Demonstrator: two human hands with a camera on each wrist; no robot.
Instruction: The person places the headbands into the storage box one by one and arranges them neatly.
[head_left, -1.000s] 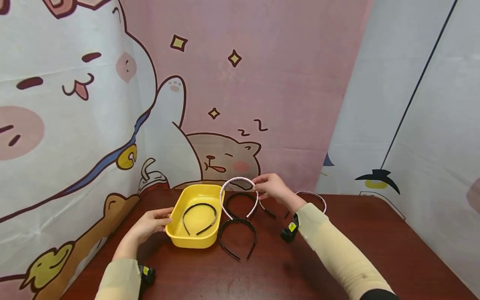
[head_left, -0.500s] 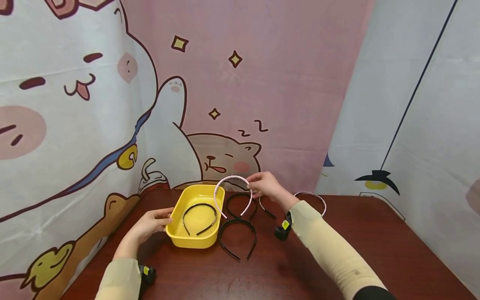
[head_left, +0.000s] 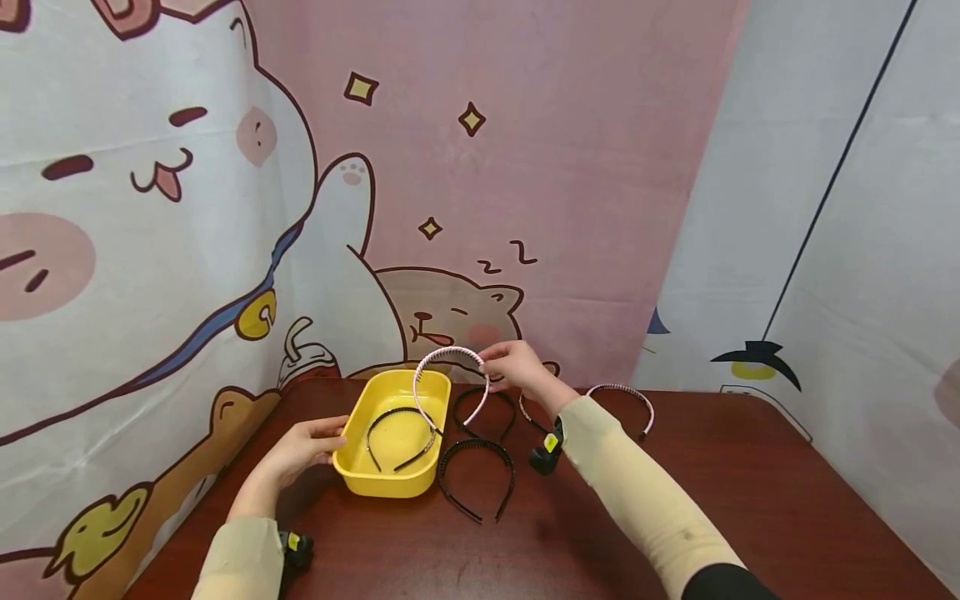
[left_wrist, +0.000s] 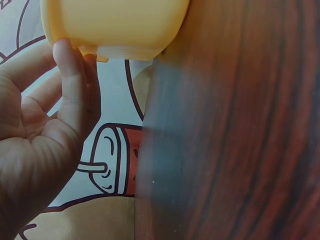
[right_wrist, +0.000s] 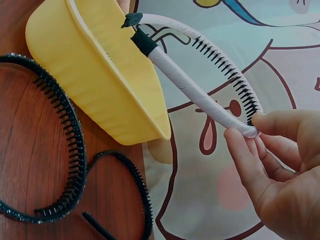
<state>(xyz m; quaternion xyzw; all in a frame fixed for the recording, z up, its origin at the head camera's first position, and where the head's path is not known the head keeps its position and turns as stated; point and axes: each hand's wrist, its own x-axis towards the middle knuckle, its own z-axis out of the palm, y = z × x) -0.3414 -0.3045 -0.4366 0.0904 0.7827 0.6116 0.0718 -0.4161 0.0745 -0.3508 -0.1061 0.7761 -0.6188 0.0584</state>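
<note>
Right hand [head_left: 519, 367] aloft with pink headband [head_left: 450, 350] (left hand [head_left: 302, 447] at yellow tray [head_left: 390, 486])

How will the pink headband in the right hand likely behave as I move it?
The pink headband looks fairly stiff: it holds its open arch while pinched at one spot. It is probably light, as a fingertip pinch from the right hand supports it. Its dark inner teeth might snag if dragged.
</note>
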